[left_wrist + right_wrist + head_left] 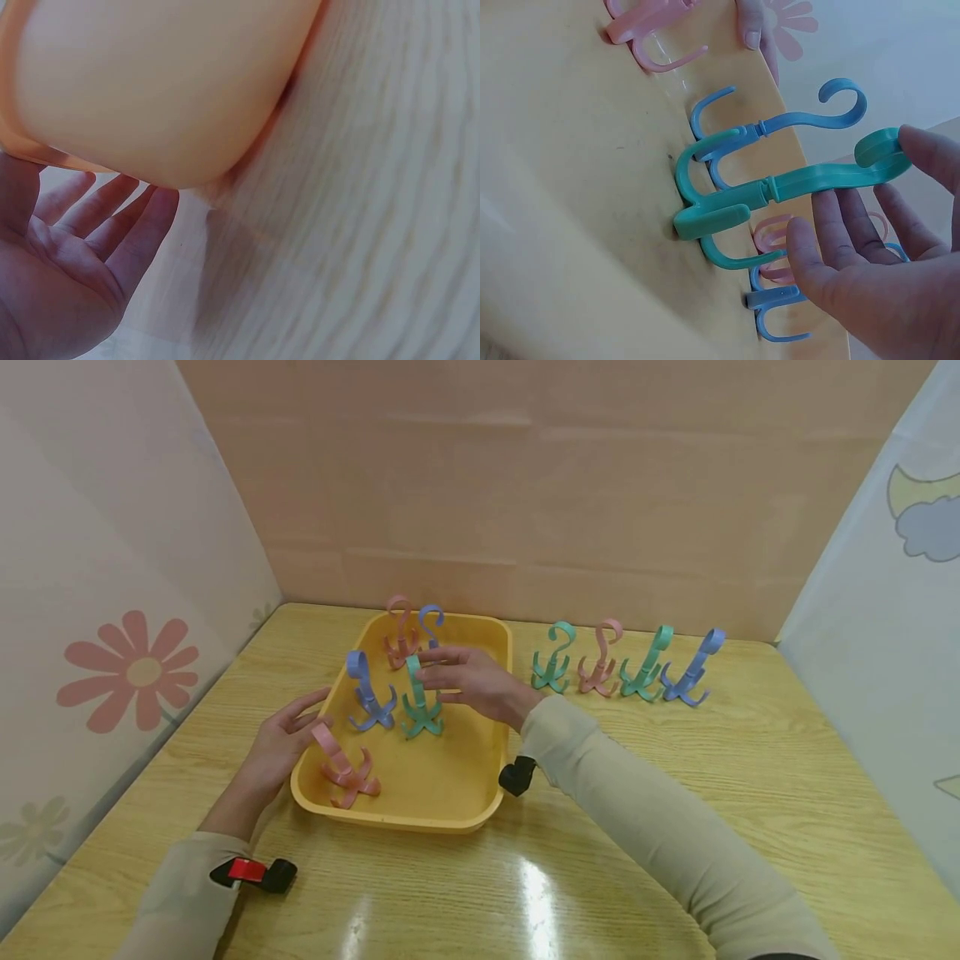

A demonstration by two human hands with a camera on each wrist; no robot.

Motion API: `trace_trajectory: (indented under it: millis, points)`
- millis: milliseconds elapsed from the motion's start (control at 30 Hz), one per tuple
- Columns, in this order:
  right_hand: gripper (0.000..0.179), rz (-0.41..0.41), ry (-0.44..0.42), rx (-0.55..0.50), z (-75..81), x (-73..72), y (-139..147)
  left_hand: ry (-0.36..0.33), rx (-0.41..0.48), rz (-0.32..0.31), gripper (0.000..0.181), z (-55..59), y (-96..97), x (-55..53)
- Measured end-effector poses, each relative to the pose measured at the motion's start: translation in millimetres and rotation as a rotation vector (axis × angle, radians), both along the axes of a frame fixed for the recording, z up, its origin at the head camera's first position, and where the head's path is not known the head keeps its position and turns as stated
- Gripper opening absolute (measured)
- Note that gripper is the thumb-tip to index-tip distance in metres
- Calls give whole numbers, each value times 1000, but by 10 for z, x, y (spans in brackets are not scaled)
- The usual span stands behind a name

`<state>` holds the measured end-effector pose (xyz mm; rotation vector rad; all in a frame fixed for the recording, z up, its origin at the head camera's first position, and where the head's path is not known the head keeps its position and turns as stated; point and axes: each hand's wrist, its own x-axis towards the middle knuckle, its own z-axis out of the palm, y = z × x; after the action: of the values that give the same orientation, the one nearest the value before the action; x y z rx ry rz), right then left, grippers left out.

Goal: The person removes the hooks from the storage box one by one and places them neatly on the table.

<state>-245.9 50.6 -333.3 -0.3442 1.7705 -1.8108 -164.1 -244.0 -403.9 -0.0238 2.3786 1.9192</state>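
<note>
**Sleeved arms over a tray of hooks**

Sleeves come first, nearest the lens — two pale forearms reaching in from the bottom edge over the wooden tabletop (pixel 675 760), the largest thing in sight, with walls closing it in on three sides.

Next in size is the yellow tray (pixel 420 814), sitting left of the middle of the tabletop. The left hand (pixel 279 745) lies against its left outer wall with fingers straight and loosely spread, gripping nothing; the left wrist view shows the open palm just under the tray's rim.

The right hand (pixel 472 681) reaches across the tray from the right. Its fingertips and thumb close lightly around the curled top of the green hook (pixel 420 702), which stands upright on its prongs on the tray floor, about mid-tray. In the right wrist view the fingers (pixel 922 150) touch the curl while the thumb sits under the stem.

Inside the tray stand four more hooks: a blue hook (pixel 367 693) just left of the green one, a pink hook (pixel 345 768) leaning near the front left corner, and another pink one (pixel 400 631) with a blue one (pixel 431 620) at the back wall.

Outside, right of the tray, a row of four hooks (pixel 626 664) stands upright — green, pink, green, blue — well apart from both hands.
</note>
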Motion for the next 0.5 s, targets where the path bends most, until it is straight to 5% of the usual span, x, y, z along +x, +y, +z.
trace_trajectory:
  millis: [500]
  points:
    - [43, -9, 11, -22, 13, 33, -9, -5, -1, 3, 62, -1, -4, 0]
